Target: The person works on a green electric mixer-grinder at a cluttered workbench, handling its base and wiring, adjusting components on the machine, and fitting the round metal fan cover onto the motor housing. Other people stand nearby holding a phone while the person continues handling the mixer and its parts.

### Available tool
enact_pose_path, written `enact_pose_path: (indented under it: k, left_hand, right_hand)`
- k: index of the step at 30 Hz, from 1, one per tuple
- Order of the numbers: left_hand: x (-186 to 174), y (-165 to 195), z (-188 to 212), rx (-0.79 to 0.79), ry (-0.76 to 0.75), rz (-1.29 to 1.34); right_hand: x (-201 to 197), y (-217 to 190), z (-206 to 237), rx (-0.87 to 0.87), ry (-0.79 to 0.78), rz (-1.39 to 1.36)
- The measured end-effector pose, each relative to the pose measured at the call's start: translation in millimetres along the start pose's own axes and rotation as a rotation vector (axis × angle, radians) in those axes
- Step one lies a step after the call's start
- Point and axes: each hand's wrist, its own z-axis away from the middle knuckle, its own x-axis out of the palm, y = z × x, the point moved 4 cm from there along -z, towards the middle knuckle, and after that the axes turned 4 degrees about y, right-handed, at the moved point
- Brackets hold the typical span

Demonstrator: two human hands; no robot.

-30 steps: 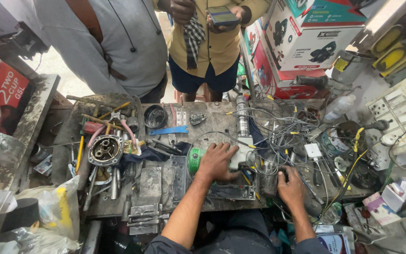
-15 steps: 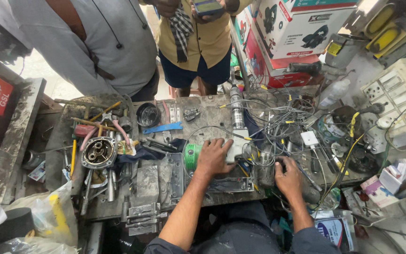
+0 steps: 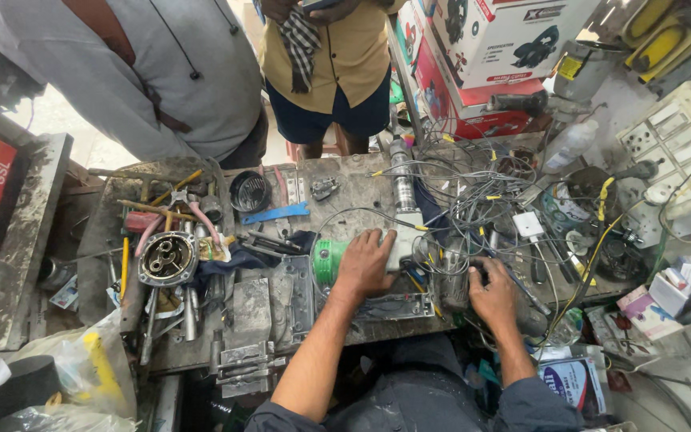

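My left hand (image 3: 365,264) lies over a green and white power tool (image 3: 328,260) on the grimy metal workbench (image 3: 345,188), gripping its body. My right hand (image 3: 491,292) is closed among a tangle of grey and yellow wires (image 3: 465,212) at the bench's right side, fingers curled on a small dark part that I cannot make out. Both forearms reach up from the bottom of the view.
Two people stand across the bench, one in a grey shirt (image 3: 153,72), one in a yellow shirt (image 3: 345,56). A round metal housing (image 3: 167,258), a black cup (image 3: 249,192), a blue strip (image 3: 275,213) and hand tools lie left. Tool boxes (image 3: 505,48) are stacked at back right.
The head camera has tilted slightly downward and closer. My left hand stays on the green tool; my right hand has shifted a little within the wires.
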Motion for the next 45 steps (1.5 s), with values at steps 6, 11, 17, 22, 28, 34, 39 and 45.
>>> enact_pose_path:
  k: [6, 11, 17, 22, 28, 34, 39, 45]
  left_hand:
    - [1, 4, 3, -0.027, 0.016, -0.023]
    - [-1, 8, 3, -0.037, 0.048, -0.045]
    - [-3, 9, 0, -0.059, 0.034, -0.006]
    - [-5, 8, -1, -0.060, 0.053, 0.020]
    - [-2, 2, -5, -0.075, 0.046, 0.020]
    - [2, -1, -4, -0.074, 0.097, 0.039]
    - [0, 0, -1, -0.081, 0.122, 0.036]
    - [-2, 3, 1, -0.081, 0.150, 0.016]
  right_hand:
    - [-5, -8, -1, 0.024, 0.018, -0.075]
    - [-21, -43, 11, 0.069, 0.139, -0.211]
    - [-6, -118, 18, -0.458, 0.092, 0.073]
    - [23, -121, 2, -0.397, -0.028, 0.057]
    - [43, -98, -3, -0.169, -0.116, 0.028]
    - [49, -104, -4, -0.218, -0.111, 0.164]
    - [45, -110, -7, -0.181, -0.196, 0.169]
    - [44, -111, -11, -0.180, -0.236, 0.172]
